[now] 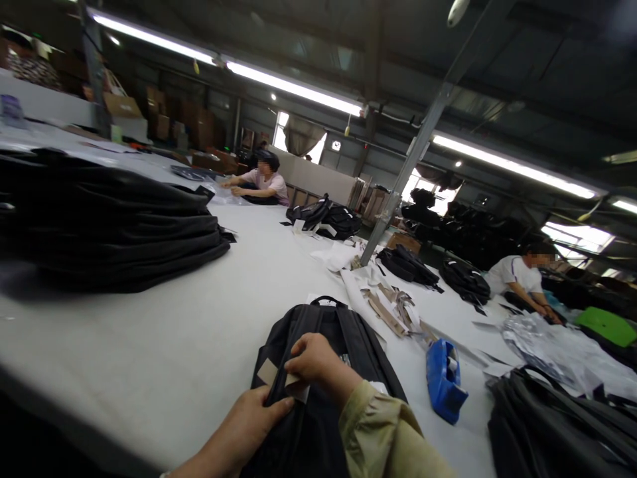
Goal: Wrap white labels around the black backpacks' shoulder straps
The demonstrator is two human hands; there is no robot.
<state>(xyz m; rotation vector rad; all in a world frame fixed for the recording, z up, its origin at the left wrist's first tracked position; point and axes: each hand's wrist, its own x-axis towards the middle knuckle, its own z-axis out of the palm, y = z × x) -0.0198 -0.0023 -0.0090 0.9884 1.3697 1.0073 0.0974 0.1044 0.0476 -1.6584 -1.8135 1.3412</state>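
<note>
on the near edge of the long white table (149,358) lies a black backpack (318,372), flat, its carry handle pointing away toward the far end. the person's left hand (249,425) rests on the bag's near left side, fingers curled and thumb pressed against a small tan card or tag (279,378) that sits on the fabric. the right hand (313,358), coming out of a pale olive sleeve (383,431), is closed over the same card from above, pinching it together with the fabric. just to the right of the bag stands a blue tape dispenser (444,382), and beyond it a scatter of tan strips and white paper (393,309). a tall stack of black bags (109,226) sits on the left, well apart from the hands. more black bags (557,411) crowd the lower right corner. two other people (261,182) sit at work farther along the table, one far off, one (522,279) at the right beside silvery plastic wrap (542,338).
</note>
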